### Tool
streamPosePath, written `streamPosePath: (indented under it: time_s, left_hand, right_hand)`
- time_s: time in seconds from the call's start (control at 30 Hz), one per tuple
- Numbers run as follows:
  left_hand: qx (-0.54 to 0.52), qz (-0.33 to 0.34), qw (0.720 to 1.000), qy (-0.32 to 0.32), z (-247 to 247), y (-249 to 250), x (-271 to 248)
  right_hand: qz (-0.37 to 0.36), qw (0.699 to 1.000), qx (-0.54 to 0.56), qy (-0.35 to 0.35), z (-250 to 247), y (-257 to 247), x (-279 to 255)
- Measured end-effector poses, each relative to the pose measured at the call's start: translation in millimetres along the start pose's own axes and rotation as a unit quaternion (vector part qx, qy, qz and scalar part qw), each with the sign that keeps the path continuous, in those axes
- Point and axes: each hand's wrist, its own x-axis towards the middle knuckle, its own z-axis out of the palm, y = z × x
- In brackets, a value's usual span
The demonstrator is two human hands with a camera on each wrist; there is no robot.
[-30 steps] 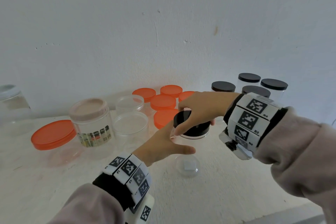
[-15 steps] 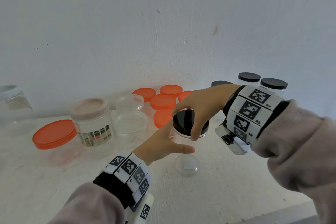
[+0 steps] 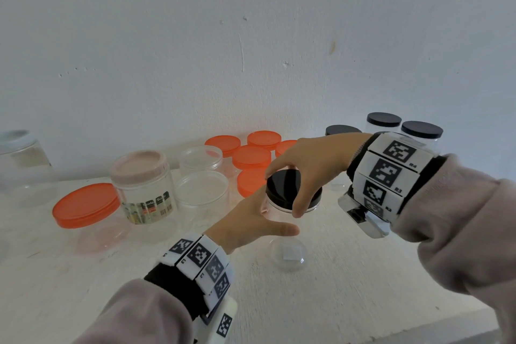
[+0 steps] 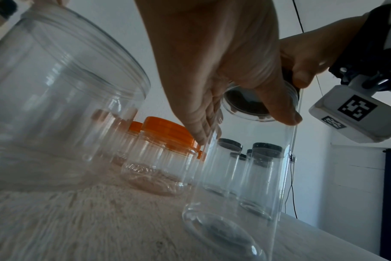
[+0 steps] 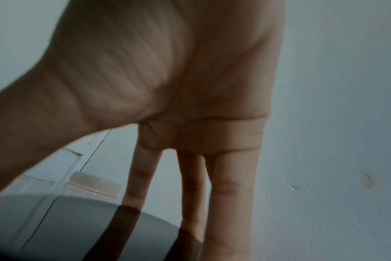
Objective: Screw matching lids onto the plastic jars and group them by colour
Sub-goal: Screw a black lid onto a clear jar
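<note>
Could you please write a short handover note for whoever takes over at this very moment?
Left hand grips the clear jar standing on the table.
Right hand grips the black lid on that jar's mouth.
Done: black-lidded jars grouped back right, orange-lidded jars at centre back.
Left: finish this lid, put the jar with the black group, and cap the open jars on the left.

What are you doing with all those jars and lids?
A person is putting a round black lid on a tall clear plastic jar that stands on the white table. The left hand holds the jar just under the lid, and the right hand grips the lid from above. Clear jars with black lids stand together at the back right. Jars with orange lids stand in the middle.
</note>
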Motion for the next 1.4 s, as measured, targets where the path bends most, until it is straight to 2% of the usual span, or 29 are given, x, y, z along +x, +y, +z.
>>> streamPosePath:
  time_s: [0.3, 0.43, 0.57, 0.73, 1.0, 1.17, 1.4]
  left_hand:
    - [0.002, -0.006, 1.0, 0.013, 1, 3, -1]
    - [0.005, -0.004, 1.0, 0.017, 3, 3, -1]
    - [0.002, 0.001, 1.0, 0.013, 3, 2, -2]
    - [0.01, 0.004, 1.0, 0.013, 2, -3, -2]
    - [0.039, 0.0, 0.998, 0.039, 1, -3, 1]
    - [0.029, -0.016, 0.999, -0.005, -5, -2, 0]
    - [0.026, -0.005, 0.999, -0.029, -4, 0, -1]
  right_hand:
    - [-0.002, 0.998, 0.02, 0.053, 11, -1, 0]
    - [0.022, 0.995, 0.018, 0.1, 20, -4, -1]
    - [0.041, 0.993, -0.017, 0.113, 25, -7, 1]
    - [0.055, 0.997, 0.005, 0.054, 22, -7, 1]
    - [0.007, 1.0, 0.022, 0.008, 12, -2, 1]
    - [-0.026, 0.999, -0.005, -0.038, 3, -1, -2]
    - [-0.013, 0.999, -0.004, -0.052, -3, -3, -6]
